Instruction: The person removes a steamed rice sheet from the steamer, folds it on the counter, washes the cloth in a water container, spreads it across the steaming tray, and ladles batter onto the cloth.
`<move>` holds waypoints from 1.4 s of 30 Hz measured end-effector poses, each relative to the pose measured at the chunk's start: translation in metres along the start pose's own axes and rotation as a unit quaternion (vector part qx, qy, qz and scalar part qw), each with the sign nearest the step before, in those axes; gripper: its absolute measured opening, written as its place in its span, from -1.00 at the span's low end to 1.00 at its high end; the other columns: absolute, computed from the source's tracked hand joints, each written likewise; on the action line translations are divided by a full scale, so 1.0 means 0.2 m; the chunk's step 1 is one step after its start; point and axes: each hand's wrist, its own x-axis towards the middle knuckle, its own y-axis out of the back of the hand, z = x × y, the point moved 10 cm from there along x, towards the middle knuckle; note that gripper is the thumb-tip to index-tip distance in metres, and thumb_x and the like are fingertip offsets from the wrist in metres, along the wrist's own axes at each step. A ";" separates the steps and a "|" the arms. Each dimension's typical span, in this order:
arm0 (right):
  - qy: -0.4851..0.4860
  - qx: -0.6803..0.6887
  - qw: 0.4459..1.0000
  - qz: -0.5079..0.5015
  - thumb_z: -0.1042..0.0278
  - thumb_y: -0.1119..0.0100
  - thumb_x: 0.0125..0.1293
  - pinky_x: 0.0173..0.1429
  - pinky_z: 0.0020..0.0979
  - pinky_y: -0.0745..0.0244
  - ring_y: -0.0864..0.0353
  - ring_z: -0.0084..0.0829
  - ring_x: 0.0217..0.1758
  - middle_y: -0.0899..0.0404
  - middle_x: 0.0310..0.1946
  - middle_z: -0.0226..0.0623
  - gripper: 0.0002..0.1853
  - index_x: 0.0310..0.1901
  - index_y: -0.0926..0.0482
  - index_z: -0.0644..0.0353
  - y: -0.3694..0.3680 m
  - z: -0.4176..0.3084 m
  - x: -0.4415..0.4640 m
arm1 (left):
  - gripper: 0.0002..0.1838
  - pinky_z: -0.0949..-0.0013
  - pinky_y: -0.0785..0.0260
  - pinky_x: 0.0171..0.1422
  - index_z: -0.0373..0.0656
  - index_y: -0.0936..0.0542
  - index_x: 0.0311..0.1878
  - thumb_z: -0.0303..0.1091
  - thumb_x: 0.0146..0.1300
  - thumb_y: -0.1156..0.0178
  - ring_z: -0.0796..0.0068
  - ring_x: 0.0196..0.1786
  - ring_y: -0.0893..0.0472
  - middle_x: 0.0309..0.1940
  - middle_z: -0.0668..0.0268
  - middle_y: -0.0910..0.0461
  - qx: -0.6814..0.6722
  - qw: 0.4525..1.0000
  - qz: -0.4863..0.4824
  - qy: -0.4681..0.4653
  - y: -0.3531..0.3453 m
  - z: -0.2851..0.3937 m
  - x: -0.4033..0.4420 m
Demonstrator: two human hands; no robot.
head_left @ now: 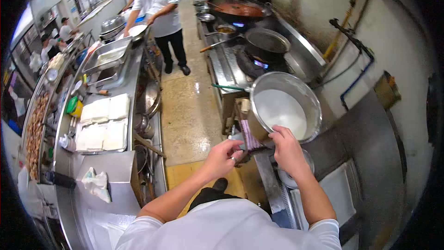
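Note:
A large metal pot (312,97) with white contents stands on the right, beside the stove. My right hand (285,146) is at the pot's near rim, its fingers bent together; whether they hold anything is too small to tell. To the left of it, my left hand (225,156), with a ring on one finger, hovers over the aisle below the pot, its fingers curled. A striped cloth (250,135) hangs between the hands, just beyond them. The green handle (227,86) of a utensil sticks out from the pot's left side.
Pans and a wide wok (238,10) of red sauce occupy the stove. Across the aisle, a counter bears a tray of white squares (102,134), metal trays (108,56) and a cloth (96,183). A co-worker (162,14) stands farther up the aisle, holding a white bowl.

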 end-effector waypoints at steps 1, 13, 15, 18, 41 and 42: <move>0.018 0.009 1.000 -0.002 0.74 -0.14 0.02 0.31 -0.10 -0.48 -0.52 0.03 0.23 -0.56 0.11 0.01 -0.66 -0.10 -0.58 0.33 -0.04 -0.04 0.05 | -0.68 0.36 -0.55 -0.15 -0.21 -0.62 0.15 -0.43 0.36 -0.31 0.45 -0.30 -0.65 -0.21 0.19 -0.66 0.006 1.000 0.007 -0.004 0.06 -0.01 0.01; -0.008 -0.014 0.999 0.031 0.70 -0.15 0.17 0.05 -0.06 -0.54 -0.63 0.08 -0.05 -0.62 -0.16 0.03 -0.71 -0.05 -0.57 0.30 0.07 0.14 0.42 | -0.70 0.40 -0.52 -0.17 -0.21 -0.60 0.17 -0.45 0.39 -0.27 0.53 -0.30 -0.61 -0.19 0.24 -0.65 0.018 0.994 0.101 0.028 0.44 -0.12 -0.07; -0.014 -0.043 0.986 0.162 0.60 -0.19 0.26 0.00 -0.05 -0.55 -0.64 0.09 -0.08 -0.64 -0.17 0.04 -0.79 -0.06 -0.58 0.29 0.28 0.31 0.46 | -0.70 0.41 -0.51 -0.17 -0.21 -0.60 0.17 -0.45 0.39 -0.27 0.54 -0.31 -0.61 -0.20 0.26 -0.65 0.022 0.993 0.110 0.028 0.45 -0.10 -0.08; -0.123 -0.190 0.970 0.092 0.40 -0.28 0.28 -0.04 -0.04 -0.57 -0.68 0.09 -0.11 -0.68 -0.22 0.03 -0.77 -0.08 -0.63 0.28 0.47 0.55 0.47 | -0.69 0.41 -0.50 -0.18 -0.22 -0.60 0.17 -0.45 0.39 -0.27 0.54 -0.31 -0.60 -0.21 0.26 -0.65 0.027 0.992 0.121 0.020 0.42 -0.11 -0.08; -0.098 -0.267 0.911 -0.297 0.20 -0.28 0.28 -0.16 -0.06 -0.63 -0.73 0.00 -0.33 -0.67 -0.51 0.00 -0.70 -0.50 -0.72 0.25 0.42 0.48 -0.02 | -0.70 0.14 -0.57 0.03 -0.07 -0.71 0.01 -0.09 0.42 -0.23 0.13 -0.06 -0.70 0.03 0.25 -0.64 0.195 0.967 -0.090 -0.137 -0.47 0.01 0.64; -0.104 -0.251 0.919 -0.285 0.20 -0.28 0.28 -0.16 -0.05 -0.63 -0.73 0.01 -0.33 -0.66 -0.52 0.01 -0.69 -0.50 -0.71 0.26 0.39 0.51 -0.04 | -0.70 0.15 -0.56 0.03 -0.06 -0.72 0.00 -0.09 0.42 -0.23 0.14 -0.07 -0.71 0.02 0.25 -0.64 0.183 0.969 -0.093 -0.136 -0.48 -0.02 0.65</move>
